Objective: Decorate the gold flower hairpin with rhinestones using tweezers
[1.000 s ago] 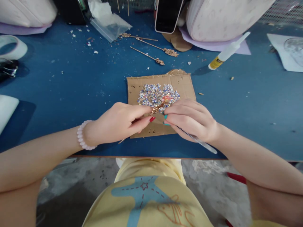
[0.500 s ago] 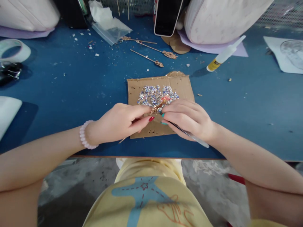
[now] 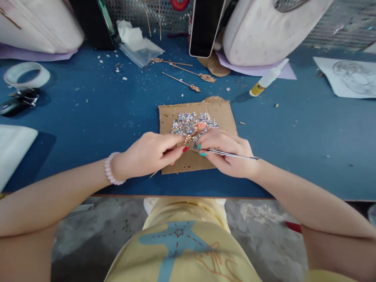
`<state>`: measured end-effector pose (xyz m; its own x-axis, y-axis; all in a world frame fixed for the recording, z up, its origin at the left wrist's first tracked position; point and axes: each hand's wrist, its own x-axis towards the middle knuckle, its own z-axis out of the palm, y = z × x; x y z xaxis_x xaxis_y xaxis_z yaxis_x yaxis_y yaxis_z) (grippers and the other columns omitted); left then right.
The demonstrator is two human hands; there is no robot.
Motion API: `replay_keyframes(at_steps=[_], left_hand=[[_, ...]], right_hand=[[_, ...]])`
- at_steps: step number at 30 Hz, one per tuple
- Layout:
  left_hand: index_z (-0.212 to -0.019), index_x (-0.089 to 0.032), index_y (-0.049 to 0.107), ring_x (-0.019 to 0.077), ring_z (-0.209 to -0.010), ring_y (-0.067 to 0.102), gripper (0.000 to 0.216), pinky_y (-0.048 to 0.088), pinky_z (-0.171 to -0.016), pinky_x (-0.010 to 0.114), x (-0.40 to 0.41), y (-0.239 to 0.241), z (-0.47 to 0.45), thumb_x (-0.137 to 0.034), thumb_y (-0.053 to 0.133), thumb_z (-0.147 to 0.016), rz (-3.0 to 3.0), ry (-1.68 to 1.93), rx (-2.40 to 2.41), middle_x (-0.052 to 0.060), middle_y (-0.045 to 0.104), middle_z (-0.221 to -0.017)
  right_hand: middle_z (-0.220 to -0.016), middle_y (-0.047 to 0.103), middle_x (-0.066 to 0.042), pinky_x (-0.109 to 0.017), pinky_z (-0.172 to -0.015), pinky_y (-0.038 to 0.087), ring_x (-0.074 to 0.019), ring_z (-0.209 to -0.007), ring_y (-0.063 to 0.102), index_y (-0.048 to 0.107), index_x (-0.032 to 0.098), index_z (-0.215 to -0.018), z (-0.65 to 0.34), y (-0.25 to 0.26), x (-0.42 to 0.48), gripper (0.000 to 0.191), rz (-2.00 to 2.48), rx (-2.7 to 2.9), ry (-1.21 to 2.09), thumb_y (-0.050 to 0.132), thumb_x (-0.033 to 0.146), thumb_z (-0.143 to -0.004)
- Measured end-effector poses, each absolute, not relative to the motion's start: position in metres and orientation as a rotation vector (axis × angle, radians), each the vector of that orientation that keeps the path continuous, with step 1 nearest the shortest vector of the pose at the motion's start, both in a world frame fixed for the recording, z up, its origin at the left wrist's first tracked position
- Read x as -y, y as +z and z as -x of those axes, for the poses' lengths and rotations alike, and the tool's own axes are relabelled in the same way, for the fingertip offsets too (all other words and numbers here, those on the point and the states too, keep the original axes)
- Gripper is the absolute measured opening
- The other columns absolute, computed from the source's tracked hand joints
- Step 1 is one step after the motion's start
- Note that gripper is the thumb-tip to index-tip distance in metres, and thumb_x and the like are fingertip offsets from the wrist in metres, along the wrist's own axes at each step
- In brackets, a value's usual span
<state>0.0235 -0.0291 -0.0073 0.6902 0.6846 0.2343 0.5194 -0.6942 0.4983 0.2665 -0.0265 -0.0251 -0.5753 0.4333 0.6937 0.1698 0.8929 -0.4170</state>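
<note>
Closed in a pinch, my left hand point(image 3: 155, 152) holds a gold hairpin point(image 3: 191, 137) whose ornate head ends in a pinkish-orange piece. The pin's thin stem comes out below that hand, towards the table's front edge. My right hand point(image 3: 230, 150) is closed around a pair of metal tweezers point(image 3: 235, 154), its fingertips close beside the hairpin's head; the tweezer tips are hidden. Beneath both hands lies a square of brown cardboard point(image 3: 199, 164). Small glittering chips point(image 3: 183, 124) in blue, white and pink are heaped on it, just beyond the fingers.
Several gold hairpins point(image 3: 194, 87) lie behind the cardboard. A glue bottle point(image 3: 263, 84) stands tilted at right. Along the back are a phone point(image 3: 205, 29), a plastic bag point(image 3: 141, 53) and pale bags point(image 3: 264, 35). Clear tape point(image 3: 44, 76) and a black tool point(image 3: 20, 102) are at left.
The tweezers have swung from slanting down along my right hand to lying nearly level. My right hand has turned slightly; my left keeps its grip on the hairpin. The camera view has shifted a little.
</note>
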Motion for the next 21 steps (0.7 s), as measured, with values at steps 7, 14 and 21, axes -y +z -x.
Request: replay_keyframes(at_steps=[7,14,21], left_hand=[[-0.072,-0.025,0.048,0.0099,-0.047,0.063,0.029,0.04,-0.051,0.021,0.029,-0.0077,-0.0223,-0.022,0.045,-0.101,-2.482,0.628,-0.897,-0.008,0.069,-0.055],[-0.073,-0.024,0.049,0.0101,-0.046,0.062,0.028,0.04,-0.05,0.021,0.0299,-0.0061,-0.0239,-0.019,0.045,-0.101,-2.524,0.678,-0.854,-0.007,0.068,-0.054],[-0.072,-0.023,0.051,0.0088,-0.045,0.061,0.029,0.045,-0.052,0.02,0.0297,-0.0064,-0.024,-0.019,0.045,-0.101,-2.397,0.68,-0.858,-0.006,0.069,-0.054]], right_hand=[[-0.088,0.074,-0.007,-0.033,-0.075,0.064,-0.0164,-0.084,0.073,0.064,0.017,-0.1,-0.2659,-0.0239,0.0267,0.008,0.435,2.136,0.321,0.057,0.019,-0.104],[-0.091,0.076,-0.009,-0.036,-0.078,0.066,-0.0183,-0.085,0.073,0.064,0.016,-0.105,-0.2664,-0.0268,0.0242,0.007,0.389,2.183,0.096,0.06,0.013,-0.1],[-0.093,0.076,-0.01,-0.035,-0.076,0.066,-0.0187,-0.084,0.074,0.063,0.017,-0.107,-0.2676,-0.0277,0.0229,0.011,0.377,2.21,0.001,0.061,0.012,-0.098]])
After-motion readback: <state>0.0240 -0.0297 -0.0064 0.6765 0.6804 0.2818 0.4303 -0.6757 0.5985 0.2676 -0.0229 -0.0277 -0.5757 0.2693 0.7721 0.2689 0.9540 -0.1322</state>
